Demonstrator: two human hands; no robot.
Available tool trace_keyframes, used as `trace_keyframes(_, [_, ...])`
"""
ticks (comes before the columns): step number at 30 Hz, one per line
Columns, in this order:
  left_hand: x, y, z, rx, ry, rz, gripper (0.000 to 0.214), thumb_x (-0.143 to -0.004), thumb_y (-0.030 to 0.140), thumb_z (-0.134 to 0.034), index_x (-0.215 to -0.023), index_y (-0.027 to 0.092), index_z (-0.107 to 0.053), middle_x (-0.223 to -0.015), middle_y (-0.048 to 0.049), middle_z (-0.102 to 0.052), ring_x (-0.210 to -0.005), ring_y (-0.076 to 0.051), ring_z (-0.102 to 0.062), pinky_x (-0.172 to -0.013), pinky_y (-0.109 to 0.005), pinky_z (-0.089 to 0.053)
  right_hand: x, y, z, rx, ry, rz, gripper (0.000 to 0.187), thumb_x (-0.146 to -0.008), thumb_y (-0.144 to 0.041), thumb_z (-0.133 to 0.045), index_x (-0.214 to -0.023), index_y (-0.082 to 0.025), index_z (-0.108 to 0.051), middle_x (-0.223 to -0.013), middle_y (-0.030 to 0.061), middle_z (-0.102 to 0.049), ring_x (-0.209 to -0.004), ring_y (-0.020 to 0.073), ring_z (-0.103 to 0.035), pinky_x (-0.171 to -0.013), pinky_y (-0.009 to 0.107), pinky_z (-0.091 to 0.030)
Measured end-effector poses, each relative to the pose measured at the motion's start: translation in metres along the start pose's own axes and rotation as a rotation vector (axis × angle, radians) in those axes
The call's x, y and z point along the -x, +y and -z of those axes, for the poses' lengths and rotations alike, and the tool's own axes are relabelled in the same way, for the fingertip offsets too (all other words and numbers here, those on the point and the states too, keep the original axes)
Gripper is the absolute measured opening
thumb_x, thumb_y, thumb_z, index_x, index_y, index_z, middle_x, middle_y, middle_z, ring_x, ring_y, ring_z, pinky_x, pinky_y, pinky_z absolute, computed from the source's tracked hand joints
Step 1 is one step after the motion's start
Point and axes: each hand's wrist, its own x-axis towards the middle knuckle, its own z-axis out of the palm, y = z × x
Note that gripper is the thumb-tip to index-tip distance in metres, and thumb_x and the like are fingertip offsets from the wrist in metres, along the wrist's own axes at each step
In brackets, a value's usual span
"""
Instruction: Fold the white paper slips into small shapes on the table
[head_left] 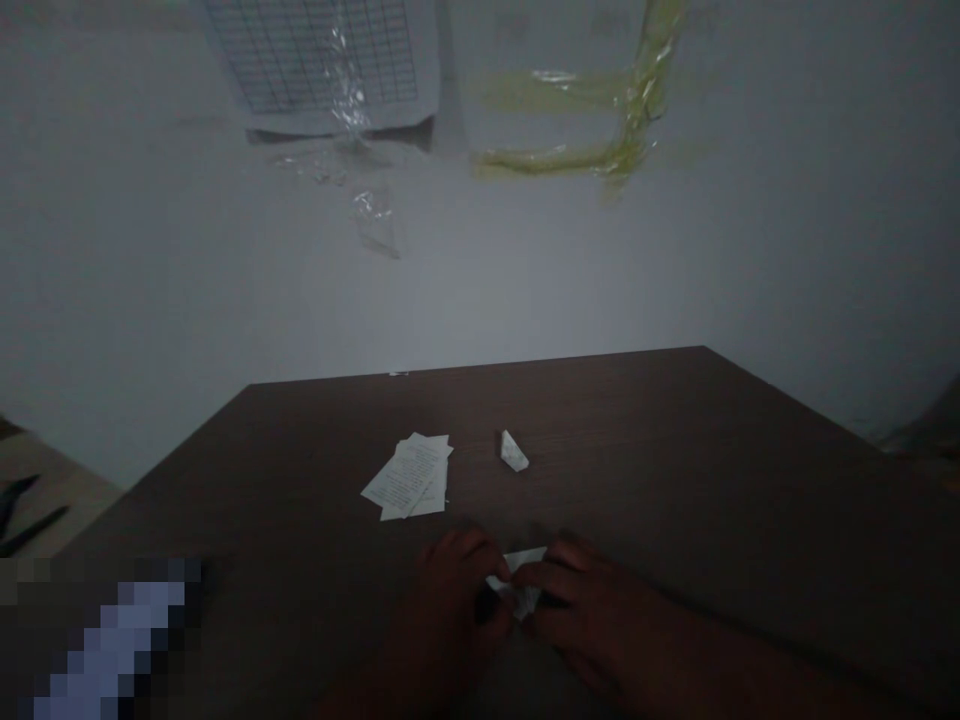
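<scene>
Both my hands rest on the dark brown table (675, 470) near its front edge. My left hand (450, 600) and my right hand (585, 600) pinch a small white piece of paper (523, 580) between their fingertips; the paper looks partly folded. Beyond the hands lies a small stack of printed paper slips (411, 476). To its right sits a small folded white paper shape (514, 450). The light is dim, so fine detail of the folds is hard to see.
A pale wall rises behind the table, with a gridded sheet (322, 60) taped up and yellowish tape strips (600, 120) beside it. A blurred-out patch (105, 640) covers the lower left corner. Dark objects (22, 515) lie at the far left.
</scene>
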Motion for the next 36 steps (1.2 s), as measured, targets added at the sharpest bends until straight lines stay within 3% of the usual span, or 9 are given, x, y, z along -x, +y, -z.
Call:
trace_keyframes(11, [-0.004,0.01,0.014,-0.049,-0.069,0.006,0.023,-0.095,0.006,-0.068,-0.105,0.026,-0.075,-0.12,-0.0071,-0.079,-0.117,-0.034,-0.075,-0.101,-0.049,-0.06,0.0,-0.001,0.008,-0.018,-0.027,0.013,0.025,-0.107,-0.012,-0.067,-0.128,-0.021,-0.078,-0.145,0.0086,-0.078,-0.123,0.0299,-0.068,-0.112,0.05,-0.057])
trace_keyframes(16, [-0.004,-0.005,0.017,-0.124,0.0,0.02,0.022,-0.1,0.006,-0.059,-0.1,0.024,-0.072,-0.116,-0.0068,-0.077,-0.114,-0.032,-0.074,-0.099,-0.047,-0.058,0.001,0.001,0.008,0.012,-0.039,0.026,0.02,-0.11,-0.015,-0.068,-0.125,-0.021,-0.08,-0.152,0.0093,-0.076,-0.128,0.0307,-0.067,-0.115,0.051,-0.055])
trace_keyframes(23, [-0.005,-0.017,0.023,-0.132,-0.05,0.009,0.016,-0.103,0.011,-0.061,-0.105,0.024,-0.071,-0.12,-0.0073,-0.076,-0.116,-0.03,-0.071,-0.1,-0.047,-0.059,0.004,0.0,0.015,-0.036,-0.03,0.012,0.029,-0.109,-0.014,-0.066,-0.131,-0.023,-0.082,-0.156,0.0084,-0.075,-0.132,0.03,-0.067,-0.118,0.049,-0.054])
trace_keyframes(27, [0.0,-0.014,0.018,-0.161,-0.051,-0.093,0.031,-0.1,0.004,-0.06,-0.119,0.024,-0.076,-0.127,-0.0073,-0.077,-0.121,-0.033,-0.071,-0.104,-0.049,-0.057,0.004,0.003,0.017,-0.149,-0.027,-0.02,0.032,-0.108,-0.012,-0.065,-0.134,-0.02,-0.081,-0.157,0.0084,-0.076,-0.135,0.0297,-0.067,-0.123,0.048,-0.052])
trace_keyframes(30, [0.003,-0.008,0.013,-0.159,-0.091,-0.226,0.045,-0.094,-0.007,-0.06,-0.117,0.025,-0.08,-0.126,-0.0038,-0.08,-0.118,-0.029,-0.074,-0.104,-0.043,-0.055,0.003,0.008,0.016,-0.239,0.013,-0.023,0.037,-0.107,-0.009,-0.061,-0.139,-0.017,-0.078,-0.151,0.0094,-0.08,-0.134,0.0286,-0.069,-0.124,0.046,-0.052])
trace_keyframes(33, [0.004,-0.002,0.014,-0.161,-0.143,-0.296,0.044,-0.099,-0.008,-0.061,-0.117,0.025,-0.083,-0.125,-0.0015,-0.083,-0.116,-0.025,-0.076,-0.104,-0.038,-0.055,0.003,0.011,0.015,-0.283,0.049,-0.022,0.04,-0.106,-0.007,-0.06,-0.14,-0.018,-0.076,-0.147,0.0108,-0.081,-0.134,0.0279,-0.07,-0.125,0.047,-0.052])
trace_keyframes(36, [0.007,0.004,0.018,-0.241,-0.169,-0.309,0.04,-0.103,-0.004,-0.062,-0.12,0.024,-0.084,-0.122,-0.0023,-0.084,-0.114,-0.026,-0.078,-0.105,-0.04,-0.057,0.003,0.011,0.016,-0.304,0.077,-0.042,0.037,-0.108,-0.009,-0.059,-0.139,-0.019,-0.075,-0.141,0.0121,-0.082,-0.129,0.0275,-0.073,-0.124,0.048,-0.053])
